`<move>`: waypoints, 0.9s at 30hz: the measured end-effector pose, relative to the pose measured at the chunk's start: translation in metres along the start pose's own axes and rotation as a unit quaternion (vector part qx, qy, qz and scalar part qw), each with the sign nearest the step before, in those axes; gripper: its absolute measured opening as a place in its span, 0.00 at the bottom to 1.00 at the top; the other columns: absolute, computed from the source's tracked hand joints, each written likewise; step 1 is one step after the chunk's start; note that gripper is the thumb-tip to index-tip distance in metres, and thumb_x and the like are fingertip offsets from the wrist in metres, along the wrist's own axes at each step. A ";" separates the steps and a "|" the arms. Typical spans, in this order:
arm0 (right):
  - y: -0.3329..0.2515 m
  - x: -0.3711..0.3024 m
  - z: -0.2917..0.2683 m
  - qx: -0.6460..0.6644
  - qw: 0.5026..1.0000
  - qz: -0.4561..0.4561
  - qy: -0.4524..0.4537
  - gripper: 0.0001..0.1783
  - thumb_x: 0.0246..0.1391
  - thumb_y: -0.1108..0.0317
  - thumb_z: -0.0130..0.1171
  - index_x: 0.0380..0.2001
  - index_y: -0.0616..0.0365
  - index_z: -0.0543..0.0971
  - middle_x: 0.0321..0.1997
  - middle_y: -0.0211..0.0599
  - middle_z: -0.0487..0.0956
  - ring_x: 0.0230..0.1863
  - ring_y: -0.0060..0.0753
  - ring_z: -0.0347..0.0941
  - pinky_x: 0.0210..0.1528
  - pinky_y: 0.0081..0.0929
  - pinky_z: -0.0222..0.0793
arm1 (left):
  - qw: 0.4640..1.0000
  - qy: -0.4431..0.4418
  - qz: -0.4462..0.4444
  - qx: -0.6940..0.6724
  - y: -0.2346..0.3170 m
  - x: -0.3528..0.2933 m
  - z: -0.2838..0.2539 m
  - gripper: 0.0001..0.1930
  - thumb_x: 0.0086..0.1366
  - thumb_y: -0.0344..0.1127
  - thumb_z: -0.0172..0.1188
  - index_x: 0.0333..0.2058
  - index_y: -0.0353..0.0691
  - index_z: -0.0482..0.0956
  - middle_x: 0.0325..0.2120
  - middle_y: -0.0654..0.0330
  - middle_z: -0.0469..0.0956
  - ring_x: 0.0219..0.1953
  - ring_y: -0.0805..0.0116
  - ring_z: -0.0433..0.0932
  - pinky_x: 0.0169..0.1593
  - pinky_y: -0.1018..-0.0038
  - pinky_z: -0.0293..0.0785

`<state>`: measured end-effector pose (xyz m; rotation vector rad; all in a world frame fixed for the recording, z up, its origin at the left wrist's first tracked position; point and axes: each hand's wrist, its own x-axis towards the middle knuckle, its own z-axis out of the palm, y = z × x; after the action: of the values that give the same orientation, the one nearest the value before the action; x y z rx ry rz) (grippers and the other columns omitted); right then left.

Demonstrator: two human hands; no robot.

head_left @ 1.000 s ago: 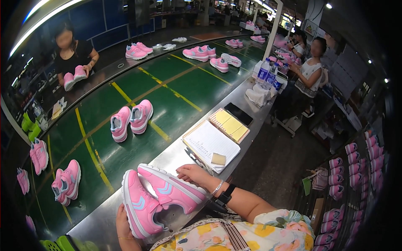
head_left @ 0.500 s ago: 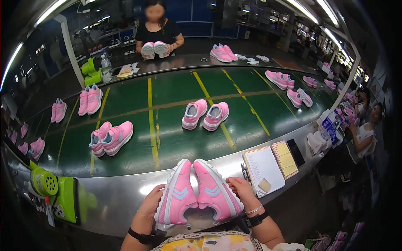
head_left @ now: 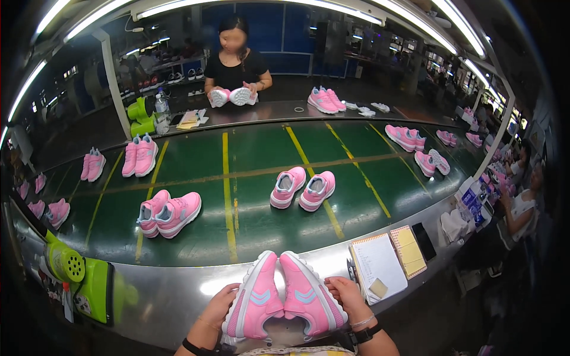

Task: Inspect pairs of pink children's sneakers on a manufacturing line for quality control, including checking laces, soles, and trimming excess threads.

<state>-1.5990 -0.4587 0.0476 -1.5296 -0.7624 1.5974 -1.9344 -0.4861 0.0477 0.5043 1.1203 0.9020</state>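
Observation:
A pair of pink sneakers with white soles and pale blue chevrons is between my hands at the near metal edge. The left sneaker [head_left: 256, 299] and the right sneaker [head_left: 309, 296] lean toes together, their side panels facing up and soles turned outward. My left hand [head_left: 221, 304] is closed at the outer sole of the left one, some fingertips hidden behind it. Against the other sole, my right hand [head_left: 347, 293] grips with bent fingers near the midfoot. The heels are close to my body, and the collar openings face each other.
A green belt [head_left: 202, 202] with yellow lines carries several pink sneaker pairs. On the metal ledge at right lie an open notebook [head_left: 375, 267], a yellow notepad [head_left: 408, 252] and a black phone [head_left: 424, 240]. A lime-green device [head_left: 95, 291] stands left. Across the belt, a co-worker [head_left: 237, 71] holds sneakers.
My view has tilted up, so the scene sits lower in the picture. My hands keep the same hold on the sneakers. The co-worker has turned the sneakers, soles now tilted sideways.

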 end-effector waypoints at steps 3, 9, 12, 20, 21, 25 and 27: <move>-0.005 0.002 0.012 0.016 0.999 0.004 -0.038 0.17 0.59 0.61 0.49 0.43 0.63 0.73 0.35 0.37 0.78 0.31 0.21 0.73 0.34 0.16 0.68 | 0.999 0.007 0.036 0.000 -0.001 0.000 -0.012 0.17 0.63 0.32 0.46 0.51 0.35 0.65 0.34 0.60 0.75 0.34 0.75 0.75 0.38 0.78 0.73; 0.001 0.006 0.027 0.009 0.999 -0.010 -0.034 0.17 0.57 0.59 0.52 0.41 0.62 0.74 0.35 0.37 0.78 0.31 0.22 0.72 0.32 0.17 0.68 | 0.998 0.006 0.054 -0.039 -0.001 0.003 -0.027 0.17 0.63 0.31 0.44 0.50 0.33 0.65 0.36 0.57 0.75 0.36 0.72 0.76 0.39 0.76 0.74; 0.002 0.002 0.027 0.011 0.999 -0.018 -0.024 0.17 0.57 0.59 0.52 0.41 0.61 0.74 0.34 0.36 0.78 0.30 0.22 0.72 0.32 0.18 0.68 | 0.998 -0.010 0.057 -0.025 -0.001 0.005 -0.029 0.17 0.64 0.31 0.43 0.50 0.32 0.65 0.37 0.55 0.75 0.37 0.71 0.76 0.40 0.75 0.74; 0.006 0.000 0.038 -0.008 0.999 -0.010 -0.031 0.19 0.57 0.57 0.51 0.44 0.61 0.73 0.36 0.35 0.77 0.34 0.21 0.72 0.36 0.17 0.68 | 0.997 -0.008 0.072 0.007 0.009 -0.004 -0.034 0.16 0.64 0.31 0.43 0.49 0.31 0.65 0.37 0.55 0.75 0.38 0.70 0.76 0.41 0.75 0.74; 0.005 0.000 0.040 -0.009 0.999 -0.014 -0.037 0.19 0.57 0.57 0.51 0.43 0.61 0.74 0.36 0.35 0.77 0.34 0.21 0.71 0.36 0.17 0.67 | 0.997 0.001 0.070 -0.011 0.011 -0.009 -0.030 0.16 0.64 0.31 0.42 0.49 0.31 0.65 0.37 0.54 0.75 0.38 0.70 0.76 0.41 0.75 0.74; -0.002 -0.005 0.046 -0.017 0.999 -0.023 -0.030 0.17 0.57 0.58 0.51 0.42 0.61 0.74 0.35 0.35 0.77 0.32 0.20 0.71 0.34 0.16 0.67 | 0.997 -0.007 0.075 -0.035 0.003 0.003 -0.047 0.17 0.63 0.31 0.42 0.49 0.31 0.65 0.38 0.55 0.75 0.38 0.69 0.76 0.42 0.75 0.74; -0.001 -0.005 0.048 -0.003 0.999 -0.024 -0.032 0.16 0.57 0.59 0.51 0.41 0.61 0.74 0.35 0.34 0.77 0.31 0.20 0.71 0.33 0.16 0.67 | 0.996 -0.009 0.084 -0.043 0.003 0.002 -0.049 0.17 0.63 0.30 0.41 0.49 0.31 0.65 0.38 0.55 0.75 0.38 0.69 0.76 0.42 0.74 0.74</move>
<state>-1.6471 -0.4574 0.0556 -1.4593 -0.8329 1.6165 -1.9807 -0.4871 0.0300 0.5394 1.0278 1.0847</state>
